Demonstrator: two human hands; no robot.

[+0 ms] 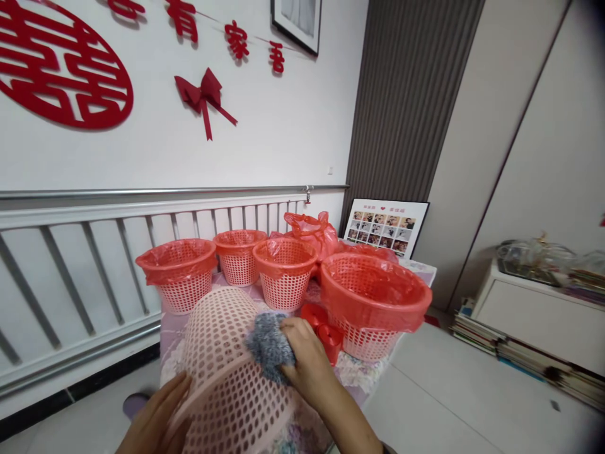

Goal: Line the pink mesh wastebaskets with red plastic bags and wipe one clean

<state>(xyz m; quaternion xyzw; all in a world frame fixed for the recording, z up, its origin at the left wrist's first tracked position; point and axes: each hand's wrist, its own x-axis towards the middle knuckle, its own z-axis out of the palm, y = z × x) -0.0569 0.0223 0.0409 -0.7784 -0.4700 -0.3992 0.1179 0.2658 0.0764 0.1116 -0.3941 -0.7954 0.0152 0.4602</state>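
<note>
A pale pink plastic wastebasket with a perforated wall [215, 334] lies tilted at the near side of the table, its open mouth toward me. My left hand [158, 413] is closed over its rim at the lower left, the thumb side partly hidden. In my right hand [309, 362] is a bunched grey-blue fuzzy cloth [270, 347], pressed against the basket's right side near the rim. Just beyond that hand sit red rolls of plastic bags [329, 339]. To their right stands a larger basket [371, 343] lined with a red bag.
Three more red-lined baskets stand behind: left [184, 295], middle [240, 268] and right [285, 287]. A crumpled red plastic bag [314, 233] lies at the back. A photo board [416, 233] leans behind the table. A white radiator [70, 230] runs along the left wall.
</note>
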